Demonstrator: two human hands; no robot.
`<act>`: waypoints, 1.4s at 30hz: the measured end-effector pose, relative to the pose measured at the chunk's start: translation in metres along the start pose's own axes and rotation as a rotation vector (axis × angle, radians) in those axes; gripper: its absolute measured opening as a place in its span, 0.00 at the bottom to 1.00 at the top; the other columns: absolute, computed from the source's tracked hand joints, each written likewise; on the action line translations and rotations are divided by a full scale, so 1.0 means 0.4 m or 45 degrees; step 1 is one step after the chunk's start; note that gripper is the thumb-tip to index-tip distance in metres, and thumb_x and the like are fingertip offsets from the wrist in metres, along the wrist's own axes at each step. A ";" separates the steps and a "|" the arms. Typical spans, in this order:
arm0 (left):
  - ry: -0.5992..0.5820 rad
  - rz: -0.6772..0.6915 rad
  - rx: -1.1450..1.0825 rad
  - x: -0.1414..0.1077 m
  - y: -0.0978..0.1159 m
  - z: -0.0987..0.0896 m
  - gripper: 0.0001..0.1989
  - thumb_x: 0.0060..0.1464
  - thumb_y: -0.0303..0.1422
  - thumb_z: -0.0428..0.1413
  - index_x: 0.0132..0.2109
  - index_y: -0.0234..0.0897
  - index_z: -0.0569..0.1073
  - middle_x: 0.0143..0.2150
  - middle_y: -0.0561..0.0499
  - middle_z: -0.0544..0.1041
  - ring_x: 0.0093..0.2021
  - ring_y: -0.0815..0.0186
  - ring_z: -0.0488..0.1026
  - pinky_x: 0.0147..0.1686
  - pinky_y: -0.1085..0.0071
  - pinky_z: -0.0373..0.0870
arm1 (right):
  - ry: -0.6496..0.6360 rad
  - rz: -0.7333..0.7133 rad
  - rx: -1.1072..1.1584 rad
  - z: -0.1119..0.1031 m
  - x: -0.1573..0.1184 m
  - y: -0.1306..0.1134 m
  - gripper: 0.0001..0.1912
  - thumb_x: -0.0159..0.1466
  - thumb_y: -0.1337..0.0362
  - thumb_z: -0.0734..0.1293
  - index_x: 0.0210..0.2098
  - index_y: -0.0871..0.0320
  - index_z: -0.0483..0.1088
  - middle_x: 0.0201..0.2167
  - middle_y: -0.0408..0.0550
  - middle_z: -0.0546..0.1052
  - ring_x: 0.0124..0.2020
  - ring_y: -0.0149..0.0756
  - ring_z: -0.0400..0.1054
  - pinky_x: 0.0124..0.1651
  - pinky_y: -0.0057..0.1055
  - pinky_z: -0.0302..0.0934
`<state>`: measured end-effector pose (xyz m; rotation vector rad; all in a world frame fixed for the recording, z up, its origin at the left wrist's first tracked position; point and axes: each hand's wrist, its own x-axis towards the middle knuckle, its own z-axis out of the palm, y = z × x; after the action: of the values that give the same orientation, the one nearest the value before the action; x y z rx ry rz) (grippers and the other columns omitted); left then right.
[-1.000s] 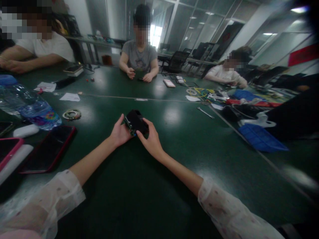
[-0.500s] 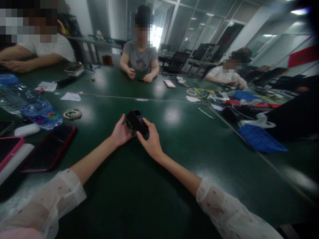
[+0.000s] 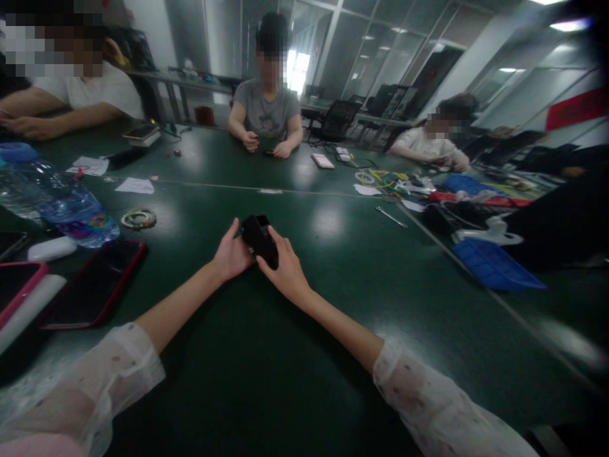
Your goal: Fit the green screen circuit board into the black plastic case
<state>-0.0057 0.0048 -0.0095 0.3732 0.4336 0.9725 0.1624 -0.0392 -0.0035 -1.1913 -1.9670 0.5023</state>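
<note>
Steady the black device (image 3: 258, 240) against the half-open left hand (image 3: 231, 256) while the right hand (image 3: 286, 263) clasps its right side between thumb and fingers.

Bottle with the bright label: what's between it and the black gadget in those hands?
In the head view, going from the bottle to the black gadget: a pale coil, a stretch of green tabletop, then the left hand.

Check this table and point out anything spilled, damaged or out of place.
No spill or damage stands out. The oddest spot is the tangle of yellow cables toward the far right, untidily strewn; a wrench lies loose nearer. The black device between the left hand and right hand is too dark to judge.
</note>
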 end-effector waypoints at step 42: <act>0.078 -0.008 -0.013 -0.004 -0.012 0.036 0.28 0.64 0.52 0.45 0.49 0.30 0.74 0.39 0.42 0.79 0.41 0.58 0.77 0.46 0.64 0.69 | 0.079 0.267 0.777 0.025 0.018 0.032 0.28 0.63 0.55 0.67 0.61 0.48 0.59 0.56 0.52 0.68 0.52 0.43 0.68 0.51 0.44 0.69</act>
<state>0.0042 -0.0005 0.0006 0.3334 0.4852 0.9816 0.1601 -0.0263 -0.0153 -0.9969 -1.4764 1.0695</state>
